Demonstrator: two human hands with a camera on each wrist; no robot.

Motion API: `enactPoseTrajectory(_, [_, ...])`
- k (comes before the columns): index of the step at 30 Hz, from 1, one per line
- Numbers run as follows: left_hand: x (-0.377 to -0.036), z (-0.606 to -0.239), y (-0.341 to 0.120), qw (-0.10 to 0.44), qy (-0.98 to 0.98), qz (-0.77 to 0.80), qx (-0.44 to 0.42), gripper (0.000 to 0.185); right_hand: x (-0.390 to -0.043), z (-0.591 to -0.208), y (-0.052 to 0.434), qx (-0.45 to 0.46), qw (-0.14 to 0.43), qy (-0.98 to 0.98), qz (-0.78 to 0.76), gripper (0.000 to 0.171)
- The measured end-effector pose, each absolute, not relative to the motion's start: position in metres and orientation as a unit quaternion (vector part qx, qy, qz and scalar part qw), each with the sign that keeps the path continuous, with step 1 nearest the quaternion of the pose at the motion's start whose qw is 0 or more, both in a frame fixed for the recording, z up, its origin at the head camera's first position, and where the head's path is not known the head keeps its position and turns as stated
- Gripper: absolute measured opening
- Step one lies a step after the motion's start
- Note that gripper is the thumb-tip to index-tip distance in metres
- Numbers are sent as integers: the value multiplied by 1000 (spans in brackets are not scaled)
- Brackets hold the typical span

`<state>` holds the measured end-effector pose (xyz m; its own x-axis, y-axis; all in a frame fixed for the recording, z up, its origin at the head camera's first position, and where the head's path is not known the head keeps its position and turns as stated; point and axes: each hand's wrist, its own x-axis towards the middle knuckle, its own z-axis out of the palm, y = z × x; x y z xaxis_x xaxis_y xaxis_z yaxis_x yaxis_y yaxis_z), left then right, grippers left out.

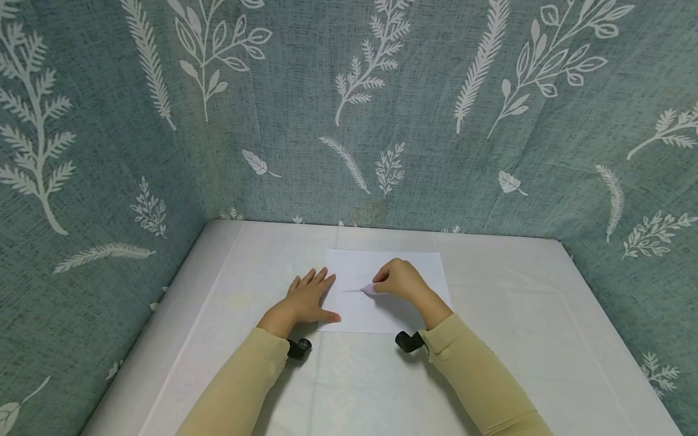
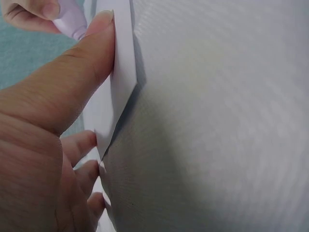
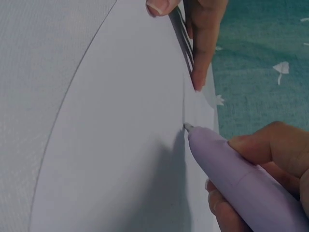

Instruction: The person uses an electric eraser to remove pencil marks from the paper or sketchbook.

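A white sheet of paper (image 1: pixel 354 313) lies flat on the table. Spread fingers of my left hand (image 1: pixel 305 301) rest at its left edge, the thumb (image 2: pixel 91 53) on the paper near the lower left corner. My right hand (image 1: pixel 406 283) pinches a thick lilac pen-shaped tool (image 3: pixel 231 169), slanted, with its small metal tip touching the sheet. From that tip a thin straight line (image 3: pixel 183 99) runs toward the left hand. In the head view, the right fingers cover most of the tool (image 1: pixel 369 289).
A white cloth covers the table (image 1: pixel 518 339) around the sheet. Green-blue fabric (image 1: pixel 305 163) with white leaf patterns hangs behind and on both sides. Black wrist cameras (image 1: pixel 409 342) sit below both hands, at the cuffs of the yellow sleeves (image 1: pixel 474 369).
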<state>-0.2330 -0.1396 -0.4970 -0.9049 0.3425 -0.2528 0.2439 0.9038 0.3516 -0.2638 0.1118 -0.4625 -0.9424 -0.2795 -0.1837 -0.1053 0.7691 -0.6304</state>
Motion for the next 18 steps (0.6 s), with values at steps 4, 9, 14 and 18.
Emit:
enactPoseTrajectory(4, [-233,-497,-140,155,963,159,152,106,-264,-463,112,-105,133,932,-320,15])
enactPoseTrajectory(9, [-233,-496,-140,157,963,156,152,106,-265,-464,112,-104,133,930,-326,13])
enactPoseTrajectory(14, [-233,-497,-140,158,963,157,155,106,-265,-464,112,-104,143,930,-323,14])
enactPoseTrajectory(18, [-234,-498,-140,157,962,160,155,107,-265,-464,112,-95,137,931,-326,15])
